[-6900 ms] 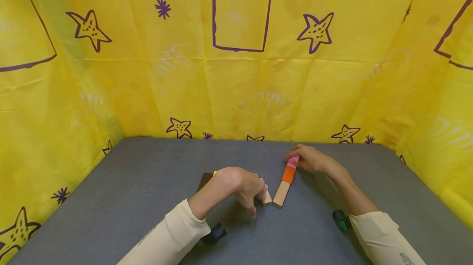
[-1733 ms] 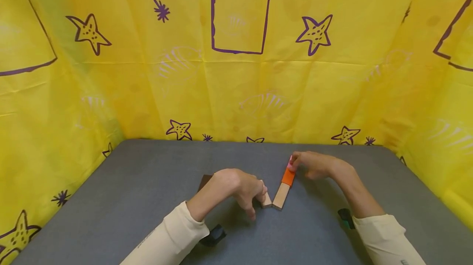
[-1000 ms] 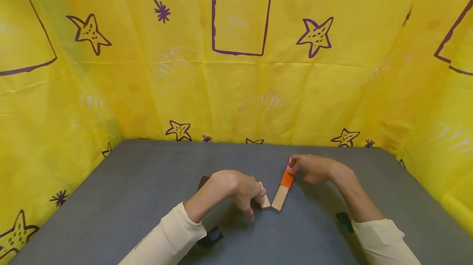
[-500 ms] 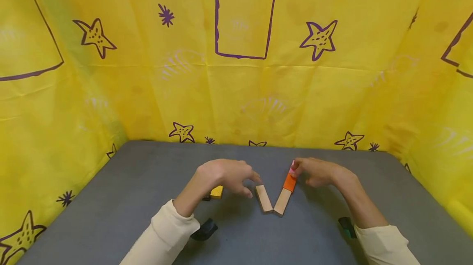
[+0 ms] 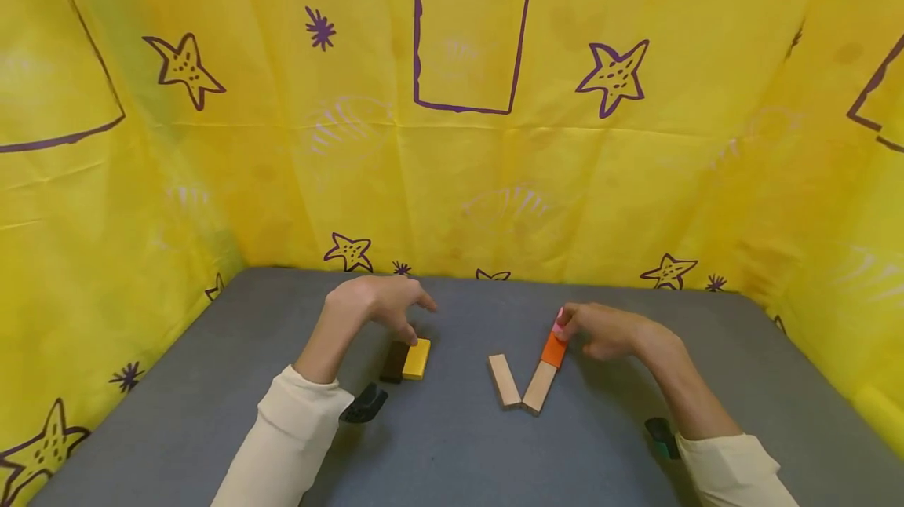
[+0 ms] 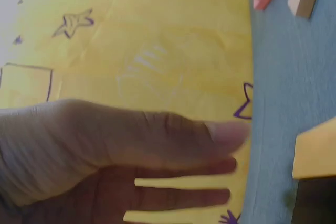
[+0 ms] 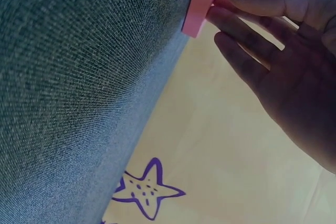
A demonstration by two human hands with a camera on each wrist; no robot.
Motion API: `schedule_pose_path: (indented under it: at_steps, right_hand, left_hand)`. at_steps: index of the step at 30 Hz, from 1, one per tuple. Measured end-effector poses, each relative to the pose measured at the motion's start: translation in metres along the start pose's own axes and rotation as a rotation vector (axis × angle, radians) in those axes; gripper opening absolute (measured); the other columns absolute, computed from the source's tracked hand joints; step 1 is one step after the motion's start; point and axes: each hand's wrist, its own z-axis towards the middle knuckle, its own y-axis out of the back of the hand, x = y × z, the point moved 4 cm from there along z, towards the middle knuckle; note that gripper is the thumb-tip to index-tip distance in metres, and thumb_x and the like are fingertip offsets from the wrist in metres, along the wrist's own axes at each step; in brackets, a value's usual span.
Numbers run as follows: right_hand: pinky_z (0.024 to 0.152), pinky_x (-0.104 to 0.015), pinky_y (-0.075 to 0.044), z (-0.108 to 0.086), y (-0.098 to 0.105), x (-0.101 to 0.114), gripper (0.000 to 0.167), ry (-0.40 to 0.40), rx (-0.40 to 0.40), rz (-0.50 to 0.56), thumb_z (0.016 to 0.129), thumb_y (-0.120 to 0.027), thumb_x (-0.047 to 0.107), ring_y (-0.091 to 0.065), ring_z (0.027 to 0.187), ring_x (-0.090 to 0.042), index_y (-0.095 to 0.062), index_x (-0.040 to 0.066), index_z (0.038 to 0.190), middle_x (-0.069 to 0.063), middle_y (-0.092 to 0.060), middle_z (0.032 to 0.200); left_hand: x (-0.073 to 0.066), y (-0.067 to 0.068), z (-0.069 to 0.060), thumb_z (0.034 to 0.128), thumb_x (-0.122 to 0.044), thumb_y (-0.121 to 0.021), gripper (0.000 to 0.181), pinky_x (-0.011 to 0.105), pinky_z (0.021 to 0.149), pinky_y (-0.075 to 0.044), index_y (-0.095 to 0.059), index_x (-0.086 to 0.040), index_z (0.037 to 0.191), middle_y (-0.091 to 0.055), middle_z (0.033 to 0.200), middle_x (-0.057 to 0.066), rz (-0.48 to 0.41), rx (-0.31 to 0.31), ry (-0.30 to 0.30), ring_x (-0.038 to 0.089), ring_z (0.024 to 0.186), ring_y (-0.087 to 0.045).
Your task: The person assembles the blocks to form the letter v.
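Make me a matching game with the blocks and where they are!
1. yellow block
2. orange block
3. pink block
4. dark brown block

A. far end of the row of three
B. farthest left of all the blocks
C. between the pink block and a plain wooden block
D. directly right of the dark brown block

Pairs: 1-D, 2-C, 3-A, 4-B

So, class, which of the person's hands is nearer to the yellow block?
Left. The left hand hovers close to the far end of the yellow block; the right hand is well off to the right, at the pink block.
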Motion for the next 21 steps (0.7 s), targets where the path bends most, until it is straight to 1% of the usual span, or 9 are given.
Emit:
schedule_pose_path:
  at_steps: [2, 3, 5, 7, 9, 11, 13, 15, 21]
  right_hand:
    - [0.098, -0.053, -0.055, 0.000, 0.000, 0.000, 0.040, -0.004, 0.001, 0.002, 0.076, -0.067, -0.015, -0.065, 0.105, -0.031, -0.080, 0.002, 0.110, -0.012, -0.067, 0.115]
    - [0.098, -0.053, -0.055, 0.000, 0.000, 0.000, 0.040, -0.003, -0.001, 0.001, 0.076, -0.067, -0.015, -0.066, 0.105, -0.032, -0.080, 0.002, 0.110, -0.013, -0.067, 0.115]
    - [0.097, -0.053, -0.055, 0.000, -0.001, -0.001, 0.040, -0.003, -0.002, 0.000, 0.076, -0.068, -0.014, -0.066, 0.104, -0.031, -0.080, 0.002, 0.110, -0.012, -0.067, 0.114]
    - [0.097, -0.052, -0.055, 0.000, -0.001, -0.001, 0.040, -0.012, -0.002, 0.009, 0.076, -0.068, -0.014, -0.066, 0.105, -0.031, -0.080, 0.002, 0.110, -0.011, -0.067, 0.114]
    - [0.096, -0.052, -0.055, 0.000, -0.002, -0.001, 0.039, -0.011, -0.005, 0.008, 0.076, -0.069, -0.013, -0.066, 0.104, -0.031, -0.080, 0.003, 0.109, -0.011, -0.067, 0.114]
    - [0.096, -0.051, -0.055, 0.000, -0.002, -0.001, 0.038, -0.021, -0.004, 0.010, 0.076, -0.070, -0.012, -0.066, 0.104, -0.030, -0.080, 0.003, 0.108, -0.011, -0.067, 0.114]
    - [0.096, -0.052, -0.056, 0.000, -0.003, -0.001, 0.037, -0.021, -0.009, 0.005, 0.076, -0.071, -0.012, -0.066, 0.104, -0.030, -0.081, 0.004, 0.108, -0.010, -0.067, 0.114]
    - [0.096, -0.052, -0.055, 0.000, -0.003, -0.001, 0.036, -0.028, -0.005, 0.001, 0.077, -0.073, -0.011, -0.066, 0.104, -0.031, -0.081, 0.004, 0.108, -0.011, -0.067, 0.114]
    - [0.097, -0.054, -0.055, 0.002, -0.004, -0.001, 0.035, -0.034, 0.011, -0.006, 0.078, -0.073, -0.010, -0.065, 0.105, -0.031, -0.081, 0.004, 0.109, -0.011, -0.066, 0.115]
  left_hand:
    - [0.008, -0.001, -0.002, 0.0887, -0.023, -0.085, 0.064, 0.045, 0.111, -0.050, -0.061, -0.015, 0.147, -0.061, 0.151, 0.009, -0.028, 0.008, 0.028, 0.028, 0.139, -0.058]
    - [0.011, -0.001, -0.002, 0.0871, -0.024, -0.086, 0.065, 0.046, 0.111, -0.050, -0.061, -0.015, 0.146, -0.063, 0.148, 0.009, -0.037, 0.015, 0.043, 0.029, 0.138, -0.058]
    - [0.016, -0.003, -0.002, 0.0846, -0.024, -0.088, 0.064, 0.044, 0.106, -0.053, -0.063, -0.016, 0.143, -0.066, 0.141, 0.011, -0.049, 0.025, 0.059, 0.027, 0.129, -0.062]
    - [0.021, -0.005, 0.000, 0.0820, -0.024, -0.090, 0.060, 0.041, 0.097, -0.055, -0.064, -0.016, 0.135, -0.068, 0.132, 0.011, -0.054, 0.032, 0.057, 0.023, 0.117, -0.065]
    - [0.023, -0.007, 0.002, 0.0801, -0.025, -0.092, 0.058, 0.038, 0.090, -0.055, -0.063, -0.017, 0.129, -0.068, 0.125, 0.010, -0.058, 0.040, 0.040, 0.019, 0.107, -0.063]
    - [0.023, -0.010, 0.005, 0.0789, -0.026, -0.093, 0.057, 0.037, 0.087, -0.054, -0.061, -0.017, 0.126, -0.066, 0.123, 0.009, -0.074, 0.049, 0.022, 0.018, 0.104, -0.061]
    - [0.022, -0.014, 0.008, 0.0784, -0.025, -0.094, 0.059, 0.038, 0.088, -0.054, -0.060, -0.018, 0.126, -0.065, 0.122, 0.008, -0.087, 0.060, 0.016, 0.018, 0.103, -0.059]
    - [0.021, -0.017, 0.010, 0.0774, -0.025, -0.094, 0.061, 0.040, 0.090, -0.053, -0.060, -0.019, 0.127, -0.064, 0.122, 0.007, -0.102, 0.074, 0.023, 0.019, 0.104, -0.059]
    - [0.019, -0.025, 0.016, 0.0739, -0.027, -0.097, 0.062, 0.042, 0.100, -0.051, -0.061, -0.023, 0.125, -0.065, 0.123, 0.006, -0.128, 0.129, 0.086, 0.018, 0.106, -0.058]
